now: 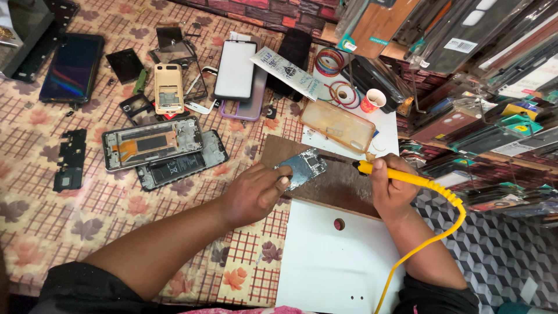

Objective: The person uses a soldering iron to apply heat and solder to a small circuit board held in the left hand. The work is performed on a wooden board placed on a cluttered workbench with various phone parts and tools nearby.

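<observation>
My left hand (pixel 254 192) presses down on a small phone circuit board (pixel 304 167) that lies on a brown wooden board (pixel 340 185). My right hand (pixel 390 192) grips a yellow soldering iron (pixel 401 176), its dark tip pointing left toward the circuit board's right edge. A yellow cord (pixel 430 244) runs from the iron down past my right forearm. Whether the tip touches the circuit board is hard to tell.
Opened phone frames (pixel 152 143), a battery-side phone body (pixel 181 167), a gold phone back (pixel 168 88), a tablet (pixel 72 67) and screens lie on the patterned cloth at left. A clear case (pixel 337 125), solder rolls (pixel 346 93) and a paper cup (pixel 372 100) sit behind the board. Packaged accessories hang at right.
</observation>
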